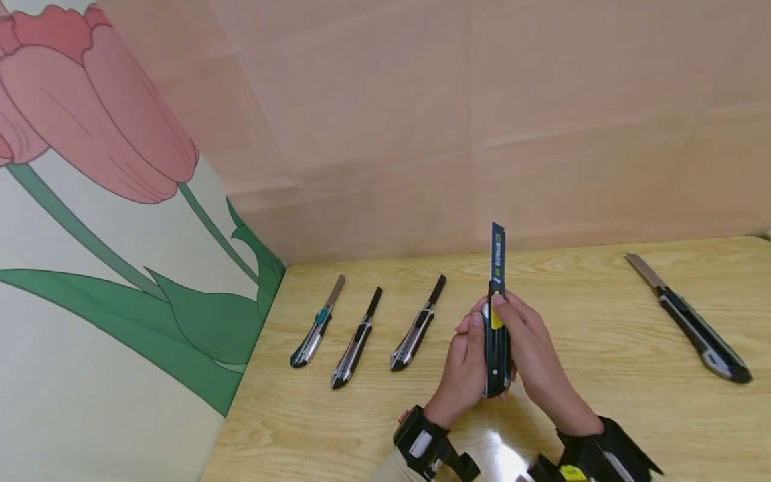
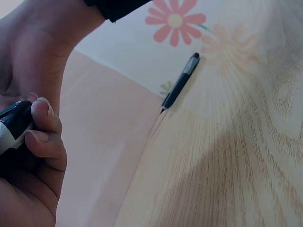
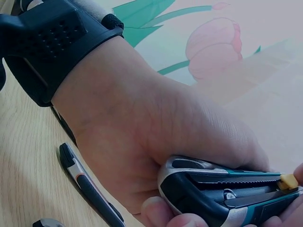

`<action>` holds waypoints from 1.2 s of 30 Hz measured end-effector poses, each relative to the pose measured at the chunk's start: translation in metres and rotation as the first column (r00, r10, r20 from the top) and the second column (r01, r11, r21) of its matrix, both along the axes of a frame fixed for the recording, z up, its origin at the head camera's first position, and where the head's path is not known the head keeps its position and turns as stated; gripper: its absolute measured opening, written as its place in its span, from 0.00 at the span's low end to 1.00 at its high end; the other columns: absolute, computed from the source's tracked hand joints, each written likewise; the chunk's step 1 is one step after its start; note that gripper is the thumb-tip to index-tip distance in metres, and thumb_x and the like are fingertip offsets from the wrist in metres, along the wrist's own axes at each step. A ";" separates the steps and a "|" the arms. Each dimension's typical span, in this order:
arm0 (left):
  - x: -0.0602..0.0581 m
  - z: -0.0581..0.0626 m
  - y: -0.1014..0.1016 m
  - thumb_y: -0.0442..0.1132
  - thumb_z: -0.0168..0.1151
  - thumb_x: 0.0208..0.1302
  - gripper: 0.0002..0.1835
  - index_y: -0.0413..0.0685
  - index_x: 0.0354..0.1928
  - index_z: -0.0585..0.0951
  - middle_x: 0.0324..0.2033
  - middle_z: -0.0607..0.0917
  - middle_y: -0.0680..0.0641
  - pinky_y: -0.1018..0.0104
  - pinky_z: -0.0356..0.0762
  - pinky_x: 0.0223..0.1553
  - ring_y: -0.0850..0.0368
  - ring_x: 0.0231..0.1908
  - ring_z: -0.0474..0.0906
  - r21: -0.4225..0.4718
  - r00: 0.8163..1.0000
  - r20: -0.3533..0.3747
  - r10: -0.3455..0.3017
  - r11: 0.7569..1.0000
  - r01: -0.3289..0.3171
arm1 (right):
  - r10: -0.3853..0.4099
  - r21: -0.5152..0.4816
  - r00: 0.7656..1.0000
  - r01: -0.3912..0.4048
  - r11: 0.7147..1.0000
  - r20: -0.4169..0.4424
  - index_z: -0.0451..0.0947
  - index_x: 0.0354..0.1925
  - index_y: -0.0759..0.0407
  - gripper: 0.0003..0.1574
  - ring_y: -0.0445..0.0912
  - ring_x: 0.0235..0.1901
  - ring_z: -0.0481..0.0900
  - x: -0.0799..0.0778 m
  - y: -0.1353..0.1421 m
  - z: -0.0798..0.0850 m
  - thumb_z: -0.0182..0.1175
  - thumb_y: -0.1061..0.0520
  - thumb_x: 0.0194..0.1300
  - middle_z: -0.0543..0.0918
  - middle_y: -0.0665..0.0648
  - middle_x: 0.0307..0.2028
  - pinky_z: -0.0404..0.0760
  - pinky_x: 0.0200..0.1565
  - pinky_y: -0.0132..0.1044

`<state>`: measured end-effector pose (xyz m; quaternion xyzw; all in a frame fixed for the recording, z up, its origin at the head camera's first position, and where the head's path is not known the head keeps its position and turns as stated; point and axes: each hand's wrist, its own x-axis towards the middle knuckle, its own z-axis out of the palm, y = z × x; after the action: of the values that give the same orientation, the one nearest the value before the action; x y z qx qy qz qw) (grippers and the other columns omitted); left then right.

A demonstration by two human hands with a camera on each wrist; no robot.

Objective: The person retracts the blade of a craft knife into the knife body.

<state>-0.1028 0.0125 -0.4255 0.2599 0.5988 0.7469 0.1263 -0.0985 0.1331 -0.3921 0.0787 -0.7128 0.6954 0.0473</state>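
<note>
Both hands hold one snap-off utility knife (image 1: 497,348) upright over the table. From its top sticks a dark blue strip (image 1: 496,258) with lettering, and a yellow piece (image 3: 288,181) shows on its body. My left hand (image 1: 460,368) grips the body from the left, thumb along its side; the right wrist view shows its fingers curled beneath the handle. My right hand (image 1: 536,345) grips from the right, its thumb at the yellow piece. In the left wrist view, the right hand's fingertips (image 2: 43,113) curl at the handle's butt.
On the wood table (image 1: 289,428), three utility knives lie to the left: a teal-and-silver one (image 1: 313,331), a dark-bladed one (image 1: 355,345) and another dark-bladed one (image 1: 415,331). A larger black-and-grey utility knife (image 1: 693,325) lies far right. Behind hangs a pinkish cloth (image 1: 482,120); a flower-printed sheet (image 1: 90,375) is at left.
</note>
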 end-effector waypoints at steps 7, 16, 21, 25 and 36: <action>-0.001 -0.001 0.000 0.48 0.20 0.83 0.24 0.69 0.74 0.58 0.27 0.74 0.21 0.40 0.73 0.10 0.39 0.13 0.70 -0.003 1.000 -0.016 0.006 1.000 -0.006 | 0.002 -0.028 1.000 -0.002 1.000 0.001 0.71 0.47 0.71 0.28 0.46 0.38 0.81 -0.001 0.000 0.002 0.35 0.48 0.82 0.86 0.62 0.36 0.78 0.38 0.30; 0.000 -0.001 0.001 0.46 0.20 0.83 0.24 0.69 0.74 0.57 0.29 0.74 0.23 0.41 0.72 0.08 0.48 0.14 0.72 0.007 1.000 -0.023 0.002 1.000 -0.002 | 0.029 -0.073 0.999 -0.032 0.997 -0.035 0.71 0.45 0.74 0.25 0.45 0.37 0.82 -0.001 0.001 0.001 0.36 0.54 0.83 0.86 0.60 0.33 0.79 0.40 0.27; 0.000 -0.001 0.000 0.48 0.19 0.83 0.24 0.70 0.74 0.55 0.28 0.74 0.25 0.53 0.76 0.08 0.54 0.15 0.72 -0.008 1.000 -0.012 -0.015 1.000 0.015 | 0.024 -0.043 0.999 -0.025 0.999 -0.042 0.71 0.46 0.73 0.23 0.46 0.37 0.81 -0.001 0.001 0.001 0.36 0.55 0.83 0.85 0.61 0.35 0.77 0.40 0.27; -0.001 -0.001 0.000 0.49 0.20 0.83 0.24 0.71 0.74 0.54 0.27 0.73 0.26 0.53 0.77 0.09 0.57 0.15 0.72 -0.010 1.000 0.005 -0.024 1.000 0.024 | 0.005 -0.002 1.000 -0.005 1.000 -0.028 0.71 0.46 0.71 0.23 0.47 0.39 0.80 -0.001 0.000 0.002 0.36 0.54 0.83 0.85 0.63 0.36 0.74 0.42 0.28; 0.000 -0.001 0.000 0.48 0.20 0.83 0.24 0.69 0.74 0.56 0.26 0.73 0.25 0.68 0.75 0.09 0.57 0.14 0.71 0.014 1.000 0.010 0.004 1.000 -0.004 | 0.048 -0.018 0.997 -0.049 0.999 -0.054 0.70 0.48 0.72 0.21 0.48 0.40 0.78 -0.001 0.000 0.000 0.34 0.57 0.83 0.84 0.64 0.37 0.73 0.43 0.29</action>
<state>-0.1026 0.0122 -0.4266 0.2561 0.5935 0.7526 0.1259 -0.0994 0.1326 -0.3917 0.1141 -0.7023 0.7009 0.0503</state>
